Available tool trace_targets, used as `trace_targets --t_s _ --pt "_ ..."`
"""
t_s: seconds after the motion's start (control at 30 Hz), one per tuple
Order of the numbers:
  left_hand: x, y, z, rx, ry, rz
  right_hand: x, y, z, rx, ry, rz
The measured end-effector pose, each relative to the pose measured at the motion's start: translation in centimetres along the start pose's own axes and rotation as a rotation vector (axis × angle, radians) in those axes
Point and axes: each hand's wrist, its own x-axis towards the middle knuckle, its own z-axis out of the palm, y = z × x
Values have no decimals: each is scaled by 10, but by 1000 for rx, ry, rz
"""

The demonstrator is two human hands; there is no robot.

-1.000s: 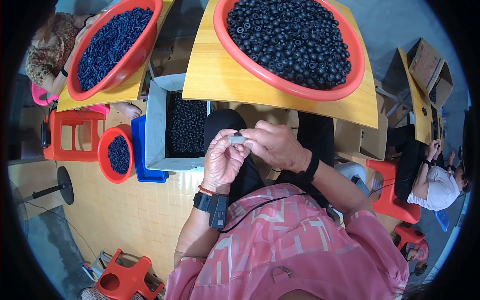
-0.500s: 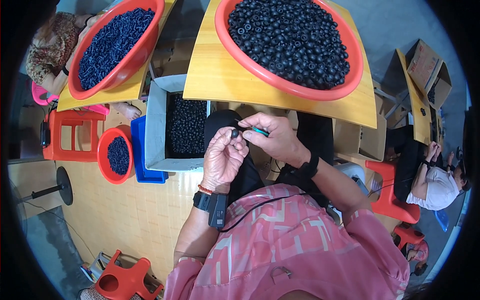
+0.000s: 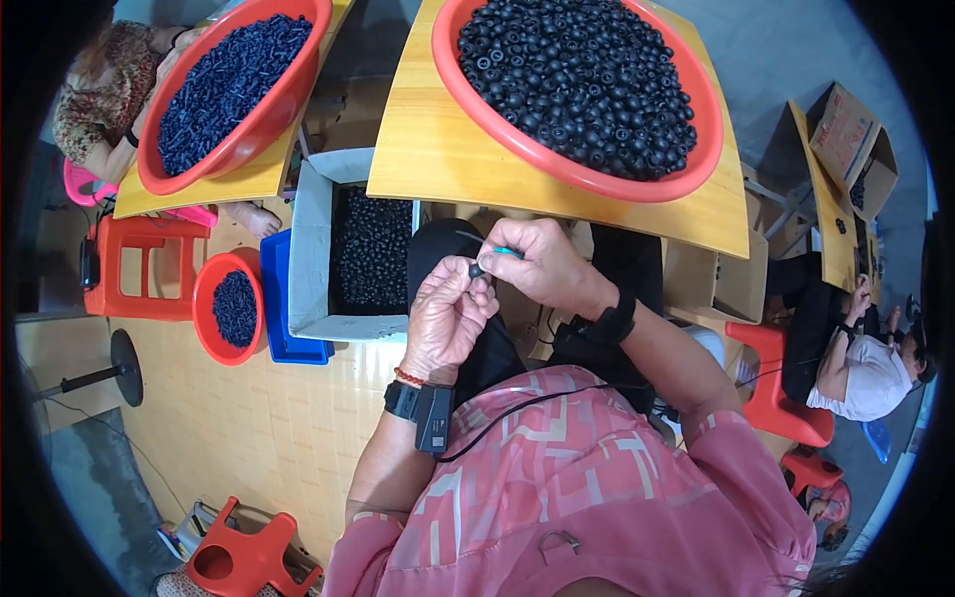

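Observation:
Between the thumb and fingertips of my left hand (image 3: 450, 313) is a small round black rubber-like piece (image 3: 476, 270). My right hand (image 3: 545, 267) grips a slim tool with a teal handle (image 3: 509, 253), and its fingertips meet the black piece. The tool's working end is mostly hidden by my fingers. Both hands are held above my lap, just in front of the table edge. Past them, a large red basin (image 3: 582, 182) on the yellow table (image 3: 408, 149) is heaped with similar black pieces (image 3: 577, 85).
Left of my knees stands a carton (image 3: 308, 239) of black pieces, beside a blue tray (image 3: 282, 308) and a small red basin (image 3: 204, 308). Another red basin (image 3: 239, 149) holds dark slender parts. Red stools (image 3: 149, 310) stand around. A co-worker (image 3: 860, 373) sits at the right.
My right hand has shifted slightly left, bringing its fingertips and the tool onto the black piece. My left hand has moved a little to the right with the piece.

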Motion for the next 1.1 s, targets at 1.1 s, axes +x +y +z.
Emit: trace_targets --t_s 1.1 --pt "0 1 -1 -55 -6 -3 -23 1 -4 -431 -5 -315"
